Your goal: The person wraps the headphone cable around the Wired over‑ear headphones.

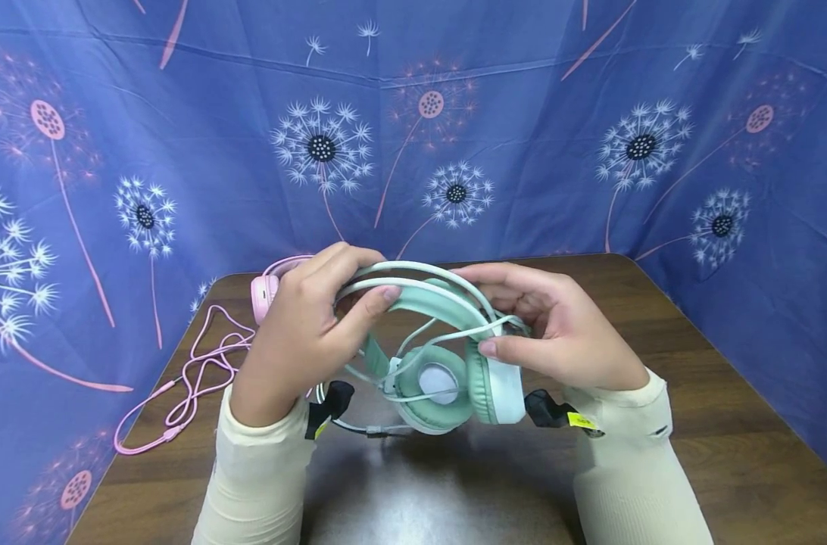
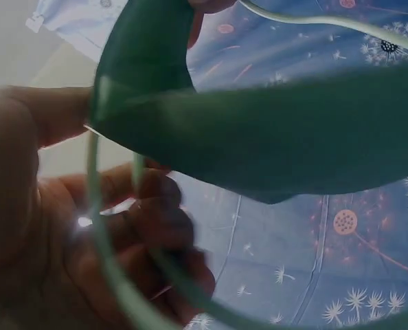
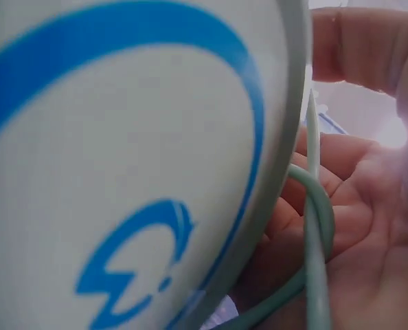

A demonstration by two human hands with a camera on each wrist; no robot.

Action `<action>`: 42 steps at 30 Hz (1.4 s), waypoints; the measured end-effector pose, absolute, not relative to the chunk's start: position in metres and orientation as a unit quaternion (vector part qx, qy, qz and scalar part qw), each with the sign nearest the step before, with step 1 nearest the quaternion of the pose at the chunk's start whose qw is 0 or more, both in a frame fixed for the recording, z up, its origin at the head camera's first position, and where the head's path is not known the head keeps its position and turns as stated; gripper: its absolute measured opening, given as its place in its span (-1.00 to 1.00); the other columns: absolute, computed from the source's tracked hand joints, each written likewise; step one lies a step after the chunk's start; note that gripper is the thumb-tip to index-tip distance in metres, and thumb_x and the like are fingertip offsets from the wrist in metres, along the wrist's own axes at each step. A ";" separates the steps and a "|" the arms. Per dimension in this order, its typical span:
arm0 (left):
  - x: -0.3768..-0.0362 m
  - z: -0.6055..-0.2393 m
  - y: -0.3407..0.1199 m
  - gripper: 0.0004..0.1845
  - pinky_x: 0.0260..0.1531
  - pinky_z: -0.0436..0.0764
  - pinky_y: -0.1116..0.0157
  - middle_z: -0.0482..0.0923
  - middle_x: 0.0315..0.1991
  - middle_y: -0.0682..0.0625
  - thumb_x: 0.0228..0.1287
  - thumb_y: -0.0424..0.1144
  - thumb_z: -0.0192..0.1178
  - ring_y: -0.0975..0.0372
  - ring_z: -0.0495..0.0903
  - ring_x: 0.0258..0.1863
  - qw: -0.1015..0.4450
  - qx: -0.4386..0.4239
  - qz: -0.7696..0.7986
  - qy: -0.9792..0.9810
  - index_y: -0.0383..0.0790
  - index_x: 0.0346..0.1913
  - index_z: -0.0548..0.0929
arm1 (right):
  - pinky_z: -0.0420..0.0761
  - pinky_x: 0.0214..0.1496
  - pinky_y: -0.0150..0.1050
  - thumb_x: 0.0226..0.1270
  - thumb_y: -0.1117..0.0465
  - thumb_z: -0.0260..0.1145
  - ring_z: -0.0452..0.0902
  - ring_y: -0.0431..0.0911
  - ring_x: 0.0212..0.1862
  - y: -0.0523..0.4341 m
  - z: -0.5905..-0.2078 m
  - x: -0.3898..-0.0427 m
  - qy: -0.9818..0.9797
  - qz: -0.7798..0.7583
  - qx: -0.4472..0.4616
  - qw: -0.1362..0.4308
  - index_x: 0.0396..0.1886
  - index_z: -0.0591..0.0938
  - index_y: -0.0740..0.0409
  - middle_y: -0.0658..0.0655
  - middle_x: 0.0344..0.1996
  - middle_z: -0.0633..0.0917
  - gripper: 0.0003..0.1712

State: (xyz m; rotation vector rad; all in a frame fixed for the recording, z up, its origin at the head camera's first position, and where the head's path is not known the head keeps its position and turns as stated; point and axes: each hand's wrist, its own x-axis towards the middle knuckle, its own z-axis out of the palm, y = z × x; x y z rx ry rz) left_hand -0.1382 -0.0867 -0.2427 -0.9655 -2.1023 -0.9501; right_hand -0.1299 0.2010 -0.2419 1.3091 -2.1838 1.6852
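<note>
A mint-green headset (image 1: pixel 447 378) with padded ear cups hangs above the brown table (image 1: pixel 693 409), held by both hands. My left hand (image 1: pixel 311 325) grips the left side of its headband (image 1: pixel 413 291), fingers curled over the top. My right hand (image 1: pixel 550 325) holds the band's right end and pinches the pale green cable (image 1: pixel 454 333) against it. In the left wrist view the dark green band (image 2: pixel 273 130) and cable (image 2: pixel 115 275) cross my curled fingers (image 2: pixel 149 227). The right wrist view is filled by the white ear cup (image 3: pixel 121 165) with a blue logo, the cable (image 3: pixel 317 234) lying across my palm.
A pink headset (image 1: pixel 266 291) lies on the table behind my left hand, its pink cable (image 1: pixel 195 371) looping toward the table's left edge. Blue dandelion-print cloth (image 1: pixel 454 136) walls the table on three sides. Small black devices sit at both wrists.
</note>
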 end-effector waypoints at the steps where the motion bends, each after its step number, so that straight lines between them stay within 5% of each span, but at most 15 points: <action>1: -0.138 -0.242 -0.087 -0.77 -0.28 0.46 0.39 0.52 -0.30 0.17 0.46 -0.10 0.28 0.36 0.45 -0.34 0.315 -0.370 -0.366 -0.794 -0.15 0.01 0.70 | 0.73 -0.02 -0.19 0.13 0.63 0.41 0.75 0.11 0.01 0.201 -0.242 -0.130 -0.712 0.553 0.430 0.043 0.37 0.56 0.18 0.25 0.08 0.75 -0.23; 6: -0.140 -0.242 -0.086 -0.83 -0.37 0.41 0.40 0.48 -0.38 0.11 0.42 -0.19 0.34 0.32 0.40 -0.41 0.339 -0.357 -0.384 -0.781 -0.21 -0.07 0.69 | 0.75 -0.12 -0.20 0.21 0.58 0.43 0.76 0.08 0.01 0.201 -0.240 -0.129 -0.735 0.546 0.397 0.065 0.34 0.60 0.12 0.19 0.09 0.76 -0.31; 12: -0.142 -0.244 -0.085 -0.82 -0.37 0.39 0.39 0.54 -0.36 0.04 0.40 -0.20 0.37 0.30 0.42 -0.42 0.360 -0.318 -0.396 -0.783 -0.26 -0.13 0.67 | 0.72 -0.33 -0.31 0.24 0.52 0.46 0.77 -0.01 -0.12 0.196 -0.236 -0.125 -0.762 0.520 0.352 0.160 0.00 0.80 0.09 0.10 0.08 0.76 -0.61; 17: -0.142 -0.243 -0.086 -0.79 -0.43 0.33 0.37 0.48 -0.44 0.07 0.39 -0.13 0.37 0.31 0.39 -0.46 0.382 -0.289 -0.397 -0.783 -0.22 -0.14 0.66 | 0.65 -0.32 -0.40 0.22 0.53 0.48 0.75 -0.08 -0.09 0.191 -0.231 -0.122 -0.764 0.499 0.340 0.226 -0.16 0.83 0.14 0.14 0.02 0.79 -0.73; 23: -0.141 -0.240 -0.092 -0.77 -0.49 0.32 0.40 0.42 -0.56 0.07 0.38 -0.15 0.39 0.31 0.38 -0.55 0.420 -0.231 -0.450 -0.753 -0.27 -0.18 0.67 | 0.68 -0.23 -0.43 0.22 0.61 0.42 0.73 -0.12 -0.22 0.199 -0.230 -0.125 -0.736 0.508 0.337 0.295 -0.19 0.79 0.34 0.30 -0.23 0.79 -0.78; 30: -0.137 -0.237 -0.102 -0.76 -0.61 0.35 0.43 0.44 -0.58 0.08 0.36 -0.17 0.41 0.33 0.43 -0.64 0.432 -0.185 -0.512 -0.719 -0.31 -0.17 0.70 | 0.57 -0.32 -0.44 0.31 0.55 0.37 0.61 -0.20 -0.40 0.226 -0.244 -0.140 -0.745 0.482 0.290 0.359 -0.19 0.76 0.39 0.21 -0.38 0.74 -0.87; 36: -0.134 -0.234 -0.115 -0.76 -0.63 0.25 0.40 0.36 -0.59 0.09 0.33 -0.19 0.44 0.31 0.25 -0.63 0.450 -0.154 -0.542 -0.693 -0.32 -0.15 0.74 | 0.39 -0.44 -0.42 0.39 0.45 0.35 0.43 -0.22 -0.49 0.254 -0.253 -0.150 -0.758 0.473 0.235 0.383 -0.19 0.73 0.44 0.07 -0.43 0.69 -0.90; 42: -0.137 -0.232 -0.126 -0.78 -0.55 0.26 0.37 0.44 -0.55 0.10 0.30 -0.19 0.46 0.30 0.28 -0.60 0.489 -0.148 -0.569 -0.645 -0.31 -0.20 0.75 | 0.43 -0.42 -0.42 0.46 0.37 0.31 0.46 -0.18 -0.46 0.282 -0.272 -0.164 -0.778 0.499 0.165 0.344 -0.22 0.69 0.42 -0.01 -0.50 0.64 -0.87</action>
